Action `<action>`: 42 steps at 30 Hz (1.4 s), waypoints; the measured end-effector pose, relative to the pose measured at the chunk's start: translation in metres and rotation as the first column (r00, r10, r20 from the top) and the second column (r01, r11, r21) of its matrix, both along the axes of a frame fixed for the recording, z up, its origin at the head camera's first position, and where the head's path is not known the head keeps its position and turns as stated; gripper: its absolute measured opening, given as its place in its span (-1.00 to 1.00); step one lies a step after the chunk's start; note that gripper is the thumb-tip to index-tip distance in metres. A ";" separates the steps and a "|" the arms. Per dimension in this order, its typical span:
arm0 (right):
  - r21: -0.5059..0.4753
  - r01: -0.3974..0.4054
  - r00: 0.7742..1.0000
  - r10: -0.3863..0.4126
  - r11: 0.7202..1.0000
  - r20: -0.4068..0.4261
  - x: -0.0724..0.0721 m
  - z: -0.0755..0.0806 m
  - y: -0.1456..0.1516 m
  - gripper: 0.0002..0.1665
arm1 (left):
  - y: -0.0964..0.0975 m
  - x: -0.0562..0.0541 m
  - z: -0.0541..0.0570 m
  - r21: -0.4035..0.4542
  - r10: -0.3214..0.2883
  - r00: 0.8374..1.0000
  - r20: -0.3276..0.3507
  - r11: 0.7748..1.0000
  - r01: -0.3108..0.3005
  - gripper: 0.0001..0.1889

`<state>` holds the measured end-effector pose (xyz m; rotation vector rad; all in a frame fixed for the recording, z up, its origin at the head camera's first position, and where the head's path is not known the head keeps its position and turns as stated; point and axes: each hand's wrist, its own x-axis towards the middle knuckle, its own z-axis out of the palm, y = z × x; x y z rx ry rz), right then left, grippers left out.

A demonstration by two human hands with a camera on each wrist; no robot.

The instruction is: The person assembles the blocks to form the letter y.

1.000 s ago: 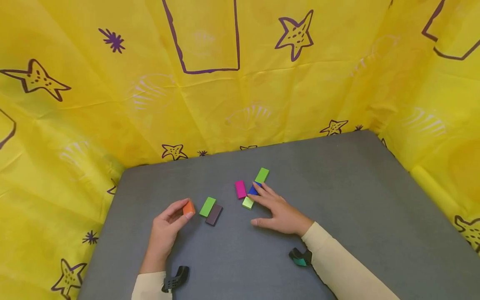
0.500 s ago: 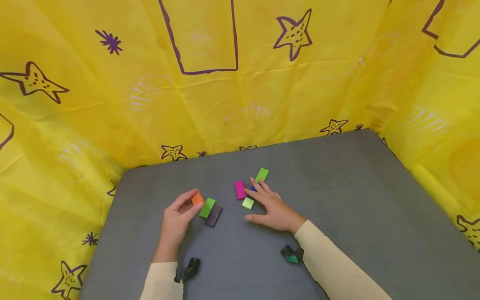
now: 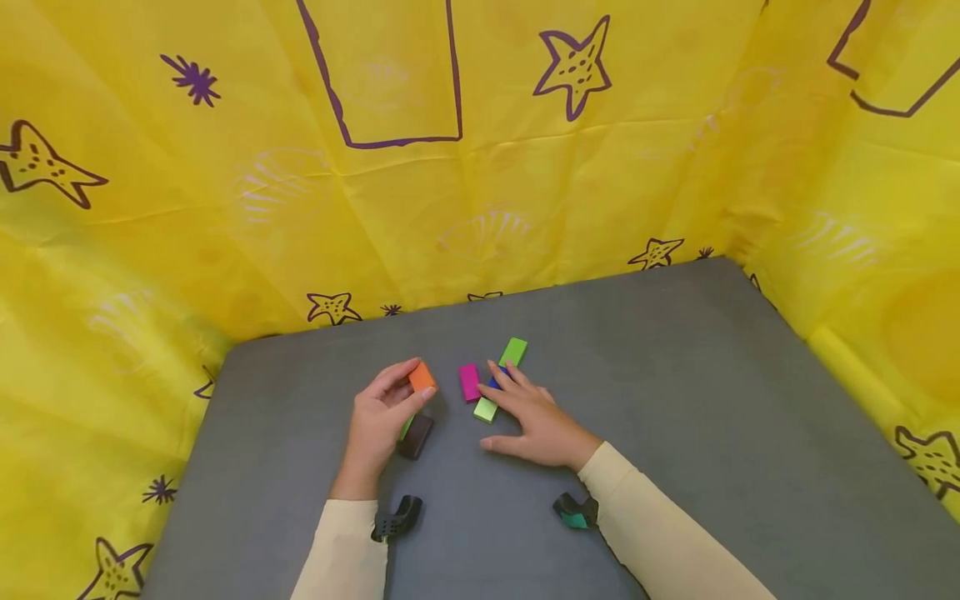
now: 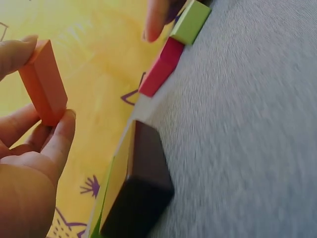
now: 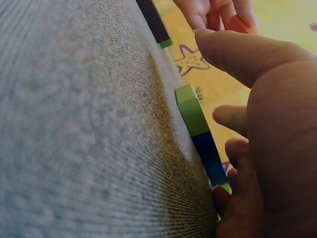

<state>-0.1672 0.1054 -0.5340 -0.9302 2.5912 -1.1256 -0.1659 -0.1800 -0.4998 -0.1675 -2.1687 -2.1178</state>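
Observation:
My left hand (image 3: pixel 381 419) pinches an orange block (image 3: pixel 422 377) between thumb and fingers, raised off the table in the left wrist view. Below it lie a dark brown block (image 3: pixel 417 438) and a green block (image 3: pixel 407 427), the green one mostly hidden by the hand. My right hand (image 3: pixel 538 423) is spread, fingers extended over a row of blocks: a light green block (image 3: pixel 485 409), a blue block (image 5: pixel 210 156) partly covered by the fingers, and a green block (image 3: pixel 513 351) at the far end. Left of this row lies a magenta block (image 3: pixel 469 383).
The grey table (image 3: pixel 660 358) runs back to a yellow curtain (image 3: pixel 405 225) printed with purple starfish, which also hangs along both sides. Each wrist carries a black camera mount, one at the left wrist (image 3: pixel 397 518) and one at the right (image 3: pixel 576 510).
My left hand has carried the orange block rightward and farther out, past the green and dark brown blocks toward the magenta one. My right hand has stayed over the row, shifting only slightly.

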 end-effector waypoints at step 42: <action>0.054 0.014 1.000 -0.014 0.998 0.003 -0.001 0.000 -0.002 0.03 | 0.052 -0.073 -0.018 -0.493 0.061 0.998 -0.012 0.868 -0.059 -0.37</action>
